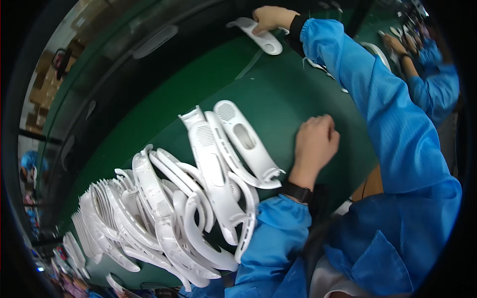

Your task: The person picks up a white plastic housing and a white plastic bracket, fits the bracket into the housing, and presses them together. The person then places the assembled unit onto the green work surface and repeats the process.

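Note:
My right hand [272,19] reaches to the far side of the green table and grips a long white plastic shell [266,40] with a rounded end and an oval recess. My left hand [318,144] rests on the table nearer to me, its fingers curled in, with nothing showing in them. To its left lies a white plastic shell [258,160] with a patch of small holes and an oval opening. Another perforated shell [211,159] overlaps the big pile of curved white plastic shells [149,198].
The green table [174,107] carries the pile at its left. A dark raised edge [164,39] runs along the far side. More white parts [320,67] lie partly under my right sleeve. At the right, a co-worker's hand [395,44] is near other white pieces.

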